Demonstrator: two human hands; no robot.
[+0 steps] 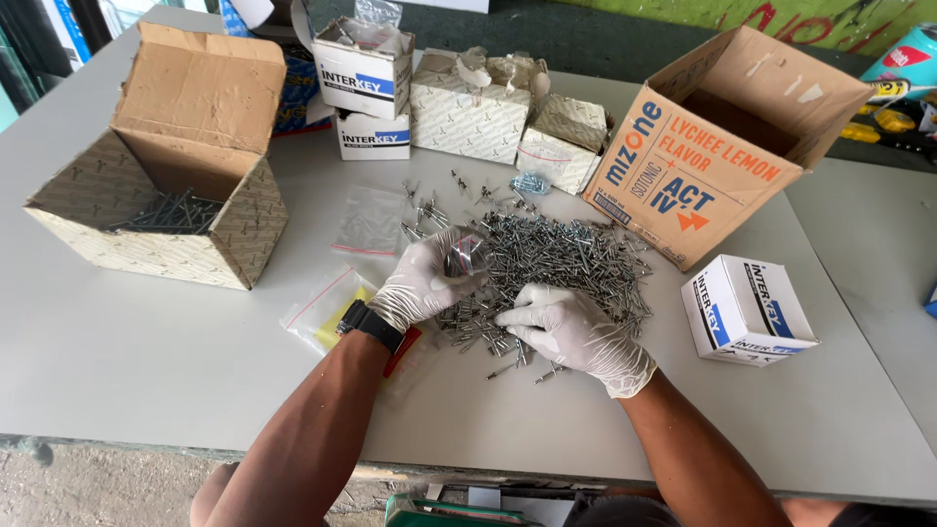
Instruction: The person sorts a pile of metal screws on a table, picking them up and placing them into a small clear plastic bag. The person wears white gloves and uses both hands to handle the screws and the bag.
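Two gloved hands (pixel 429 278), seven boxes (pixel 747 310) (rivets (pixel 556 259) uncountable)

My grey table (pixel 146 351) carries a spread of metal rivets (pixel 556 263) at its middle, an open cardboard box (pixel 171 185) far left, a tilted orange carton (pixel 717 146) far right, and clear bags (pixel 366 222) between.

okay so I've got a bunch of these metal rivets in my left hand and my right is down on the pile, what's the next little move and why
Probably pinch a few more rivets with the right hand and pass them up to the left hand. The right fingers already rest on the near edge of the rivet pile, while the left hand is raised over it, closed around a small bundle, and looks able to take more.
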